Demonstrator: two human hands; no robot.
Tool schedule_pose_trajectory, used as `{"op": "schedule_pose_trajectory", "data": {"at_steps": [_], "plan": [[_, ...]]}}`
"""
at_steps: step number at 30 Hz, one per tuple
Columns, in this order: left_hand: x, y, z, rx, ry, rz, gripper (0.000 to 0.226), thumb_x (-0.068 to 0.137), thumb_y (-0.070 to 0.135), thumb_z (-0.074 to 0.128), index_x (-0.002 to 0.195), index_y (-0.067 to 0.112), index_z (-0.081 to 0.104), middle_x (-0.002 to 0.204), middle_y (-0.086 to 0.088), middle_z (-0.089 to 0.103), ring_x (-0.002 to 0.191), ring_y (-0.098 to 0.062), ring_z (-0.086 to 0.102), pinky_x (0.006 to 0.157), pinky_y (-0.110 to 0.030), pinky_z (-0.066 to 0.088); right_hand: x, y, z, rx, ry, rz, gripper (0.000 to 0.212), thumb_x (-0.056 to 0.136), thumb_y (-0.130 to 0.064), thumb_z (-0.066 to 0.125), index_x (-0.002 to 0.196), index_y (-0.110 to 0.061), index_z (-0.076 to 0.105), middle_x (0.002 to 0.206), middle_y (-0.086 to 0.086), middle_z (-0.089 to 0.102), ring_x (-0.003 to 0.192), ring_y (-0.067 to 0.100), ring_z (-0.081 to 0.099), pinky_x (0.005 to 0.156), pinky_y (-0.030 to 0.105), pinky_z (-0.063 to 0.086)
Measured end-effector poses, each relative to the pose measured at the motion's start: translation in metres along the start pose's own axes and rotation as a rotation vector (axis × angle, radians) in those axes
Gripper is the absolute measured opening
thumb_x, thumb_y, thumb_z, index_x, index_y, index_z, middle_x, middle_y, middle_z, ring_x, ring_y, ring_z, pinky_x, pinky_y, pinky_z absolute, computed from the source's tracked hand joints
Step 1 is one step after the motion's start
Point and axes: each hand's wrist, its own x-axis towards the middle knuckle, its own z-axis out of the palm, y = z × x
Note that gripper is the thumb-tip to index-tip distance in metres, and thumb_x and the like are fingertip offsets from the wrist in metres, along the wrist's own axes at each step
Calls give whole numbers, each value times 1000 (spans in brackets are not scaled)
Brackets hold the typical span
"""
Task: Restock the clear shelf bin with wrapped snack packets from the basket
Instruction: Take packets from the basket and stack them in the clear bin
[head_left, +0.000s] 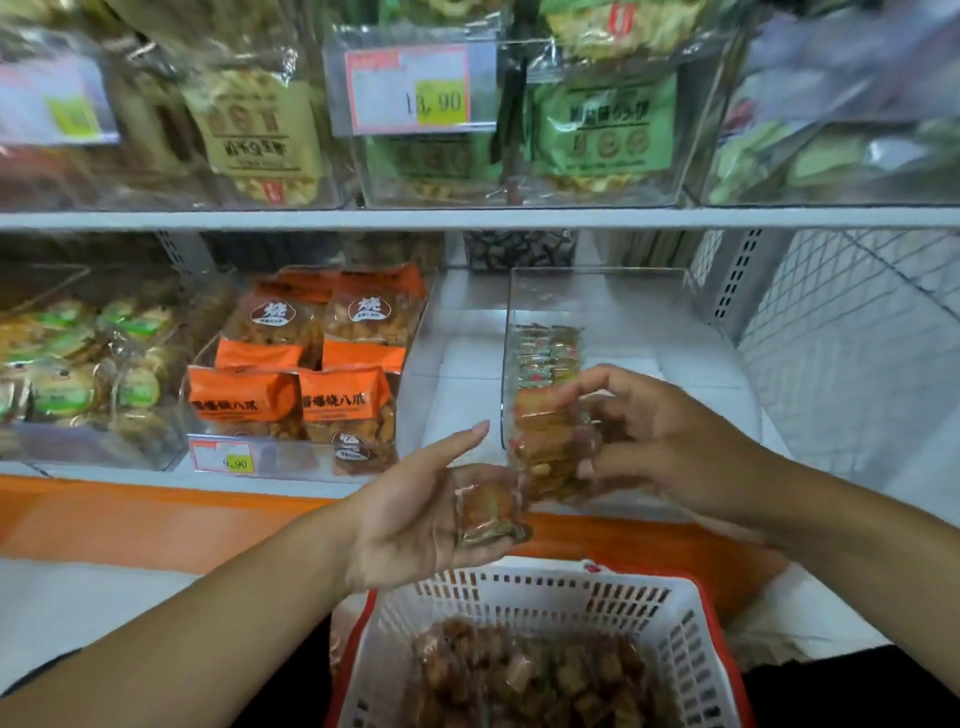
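Note:
A white plastic basket (685, 629) with red trim sits low in the view, full of brown wrapped snack packets (524, 680). My left hand (415, 514) is palm up above it, with one wrapped packet (488, 512) lying on its fingers. My right hand (660, 436) grips a small stack of packets (550, 447) at the front wall of the clear shelf bin (613, 296). Inside the bin, a short row of packets (548, 358) stands along its left wall. The remainder of the bin's floor is bare.
Left of the clear bin, another bin holds orange snack bags (306, 364) with a price tag (224, 457). Green-labelled packets (78, 364) fill the far left. An upper shelf (467, 218) carries more bins. A white wire grid (852, 338) closes the right side.

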Motion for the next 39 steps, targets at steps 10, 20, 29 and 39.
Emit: {"op": "schedule_pose_trajectory", "data": {"at_steps": [10,20,29,39], "plan": [[18,10,46,-89,-117,398,58,74,45,88,123,17,74,128,-12,69,110,-22,66,85,-31,59,27,18,3,-335,263,-421,47,82,-8,63,120,-36,57,121,-7,66,121,19,62,84,35,61],[31,5,50,-203,-43,458,19,85,19,72,100,9,78,109,-16,72,94,-23,71,77,-32,63,21,16,3,-202,242,-363,19,90,-33,64,109,-29,64,116,-3,69,116,15,64,93,33,55],[32,-2,52,-6,121,666,29,79,18,74,108,17,77,107,-12,74,89,-21,70,80,-33,55,19,14,8,167,550,-228,33,71,-29,87,86,-29,57,80,-3,75,69,7,66,58,20,52],[34,-8,48,67,322,896,65,66,27,85,127,17,66,114,-14,76,102,-30,75,88,-35,60,13,19,18,56,516,60,45,75,-46,77,117,-56,65,104,-18,75,95,0,72,74,25,59]]}}
